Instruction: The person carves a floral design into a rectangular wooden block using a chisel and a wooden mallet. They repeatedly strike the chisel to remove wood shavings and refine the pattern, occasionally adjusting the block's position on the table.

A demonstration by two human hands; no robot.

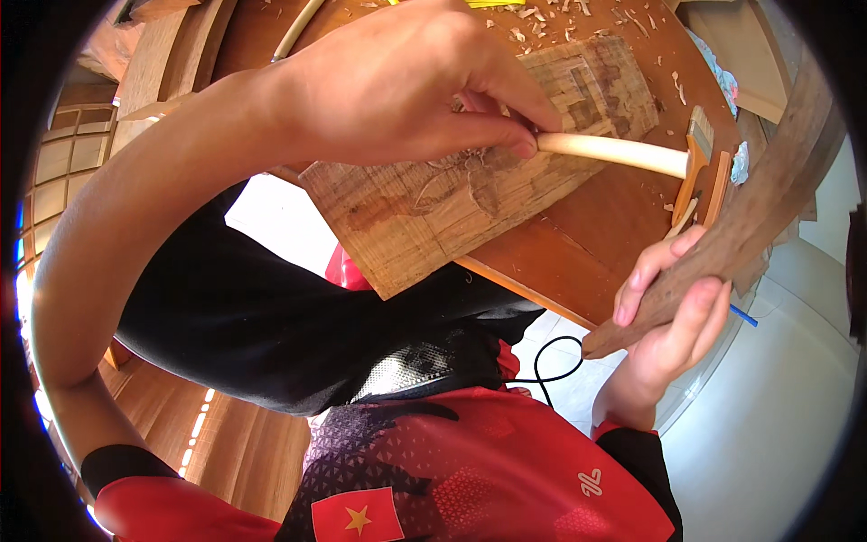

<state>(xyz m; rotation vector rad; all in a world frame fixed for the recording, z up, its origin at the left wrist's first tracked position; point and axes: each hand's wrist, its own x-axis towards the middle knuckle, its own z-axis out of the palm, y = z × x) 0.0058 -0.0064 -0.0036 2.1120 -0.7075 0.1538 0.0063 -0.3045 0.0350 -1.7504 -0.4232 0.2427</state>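
My left hand [406, 86] reaches over a carved wooden board [361, 212] and pinches one end of a smooth, pale tool handle [623, 152] between thumb and fingers. Whatever is beyond the pinched end is hidden by the hand. The handle points right, close to a flat brush [697, 149] with an orange handle. My right hand [673, 312] is wrapped around the narrow lower end of a long, dark wooden club [750, 190], tilted up to the right. Leaf shapes are carved in the board, which lies slanted and juts past the table's near edge.
Shavings [533, 16] are scattered on the brown tabletop [578, 257]. Another pale handle [298, 29] and a yellow object [492, 3] lie at the far side. A black cable [542, 366] loops below the edge. Wooden furniture parts [172, 54] stand at the left.
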